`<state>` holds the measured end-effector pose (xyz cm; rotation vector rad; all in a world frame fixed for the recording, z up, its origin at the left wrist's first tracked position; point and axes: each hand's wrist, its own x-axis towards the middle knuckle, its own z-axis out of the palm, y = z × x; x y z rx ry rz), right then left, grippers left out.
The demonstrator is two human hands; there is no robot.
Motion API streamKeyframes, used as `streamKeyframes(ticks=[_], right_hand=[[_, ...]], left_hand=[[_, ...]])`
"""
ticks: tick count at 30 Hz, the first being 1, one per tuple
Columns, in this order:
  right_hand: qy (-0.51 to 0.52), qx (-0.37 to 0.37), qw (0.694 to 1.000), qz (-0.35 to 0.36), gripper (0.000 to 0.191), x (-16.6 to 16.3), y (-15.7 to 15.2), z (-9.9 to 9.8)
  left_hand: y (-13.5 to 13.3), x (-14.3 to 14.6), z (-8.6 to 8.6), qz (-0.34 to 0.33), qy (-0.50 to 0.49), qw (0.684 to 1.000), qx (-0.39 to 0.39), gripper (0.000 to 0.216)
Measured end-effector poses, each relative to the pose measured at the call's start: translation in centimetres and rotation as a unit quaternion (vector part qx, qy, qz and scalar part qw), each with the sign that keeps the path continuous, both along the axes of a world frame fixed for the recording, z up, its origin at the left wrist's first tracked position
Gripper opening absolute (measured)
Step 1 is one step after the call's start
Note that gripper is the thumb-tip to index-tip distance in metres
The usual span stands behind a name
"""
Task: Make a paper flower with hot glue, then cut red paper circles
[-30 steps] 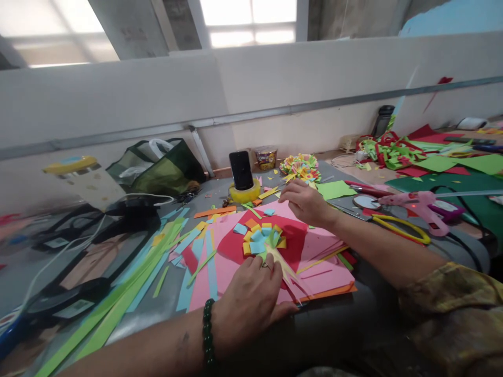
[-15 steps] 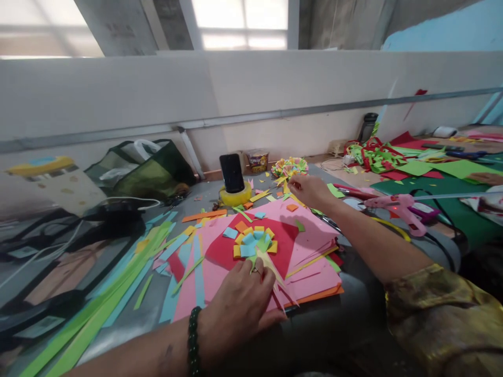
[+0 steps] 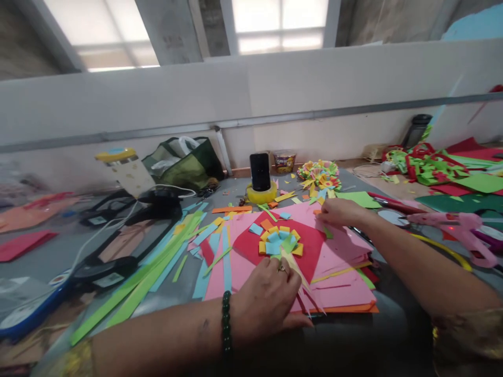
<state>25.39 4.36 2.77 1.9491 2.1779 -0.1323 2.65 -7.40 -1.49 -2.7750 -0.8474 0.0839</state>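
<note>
A small paper flower [image 3: 281,243], with yellow and light blue folded loops and a green bit at its centre, lies over a red paper square [image 3: 314,238]. My left hand [image 3: 267,293] has its fingers curled on the flower's lower side, where a pale yellow paper strip [image 3: 296,267] with split ends shows. My right hand [image 3: 341,212] is closed above the upper right of the pink paper stack [image 3: 338,256]. Its fingertips are beside a small orange scrap [image 3: 316,212]; what they hold, if anything, is hidden.
A phone [image 3: 260,172] stands in a yellow tape roll [image 3: 262,193]. Behind are finished paper flowers [image 3: 319,174] and a noodle cup [image 3: 284,161]. A pink glue gun [image 3: 458,228] lies right. Long green strips [image 3: 153,272], a cup [image 3: 128,173] and a bag [image 3: 184,165] are left.
The view has swung left, so things sit further right. My right hand has come back from near the finished flowers toward me, over the pink sheets. My left hand stays on the flower.
</note>
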Motion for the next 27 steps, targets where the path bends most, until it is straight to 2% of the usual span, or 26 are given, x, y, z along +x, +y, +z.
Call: streamKeyframes(ticks=[9,12,14,16,17,18,21,24,25,27], right_hand=[[-0.035,0.013,0.999,-0.005,0.039,-0.5,-0.1,-0.2],[-0.037,0.013,0.999,-0.006,0.040,-0.5,-0.1,-0.3],[-0.036,0.017,0.999,-0.008,0.038,-0.4,0.0,-0.3],[-0.034,0.029,0.999,-0.013,0.038,-0.3,0.0,-0.2],[-0.027,0.042,0.999,-0.017,0.039,-0.3,0.0,-0.1],[-0.017,0.063,0.998,-0.023,0.041,-0.4,0.0,0.0],[0.028,0.143,0.989,-0.032,0.047,-0.9,-0.4,0.4],[0.046,0.179,0.983,0.010,0.041,-2.1,-0.5,0.7],[0.041,0.176,0.983,0.038,0.035,-2.6,-0.4,0.8],[0.022,0.162,0.982,0.091,0.028,-3.7,0.4,1.1]], left_hand=[[0.0,0.2,-0.3,-0.021,-0.002,1.000,0.020,0.073],[0.2,-0.1,0.0,-0.018,-0.030,0.999,-0.003,0.070],[1.0,-0.7,0.8,-0.006,-0.073,0.996,-0.050,0.064],[2.6,-1.7,2.1,0.024,-0.183,0.978,-0.101,0.049],[3.7,-2.3,2.8,0.044,-0.267,0.955,-0.120,0.046],[4.9,-2.9,3.4,0.063,-0.364,0.920,-0.129,0.047],[8.4,-4.3,4.7,0.125,-0.603,0.772,-0.159,0.043],[10.6,-5.0,4.8,0.203,-0.714,0.626,-0.241,0.037],[10.9,-5.0,4.6,0.221,-0.728,0.593,-0.264,0.034],[11.2,-4.9,4.3,0.237,-0.737,0.563,-0.290,0.027]])
